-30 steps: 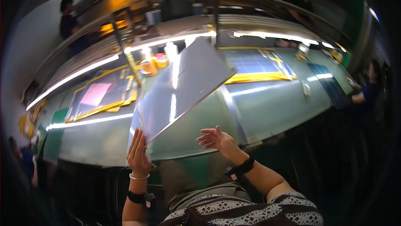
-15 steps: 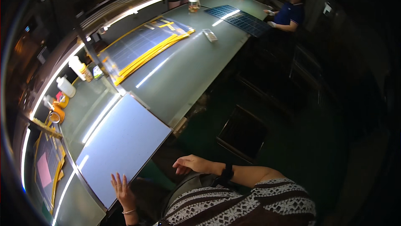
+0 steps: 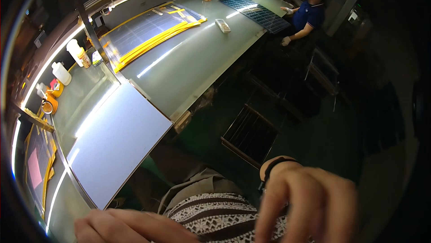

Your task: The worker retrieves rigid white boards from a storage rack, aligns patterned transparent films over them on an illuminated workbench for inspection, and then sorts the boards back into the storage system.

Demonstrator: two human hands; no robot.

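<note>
Change vs a second ago: the grey panel (image 3: 117,142) is no longer held up tilted in front of the person. It now lies flat on the workbench (image 3: 188,70), lower left of centre in the frame, near corner overhanging the bench edge. Half a second ago the left hand was still at its lower edge; now neither hand touches it. Reads as panel set down and released.

Left hand (image 3: 130,227): bottom edge of frame, left of centre, fingers stretched out roughly flat, holding nothing. Panel's near edge sits just above and left of it, close but apart.

Right hand (image 3: 305,205): lower right, large and blurred, fingers loosely spread and pointing down, empty, black band on the wrist. Well apart from the panel, with the striped shirt (image 3: 224,216) between.

Around it: white bottles (image 3: 67,61) and orange tape rolls at the frame's left edge, a dark panel with yellow strips (image 3: 150,29) upper centre, a blue gridded panel (image 3: 258,13) further up. Another person in a blue top (image 3: 307,16) works at the upper right, gloved hands near the bench end.
</note>
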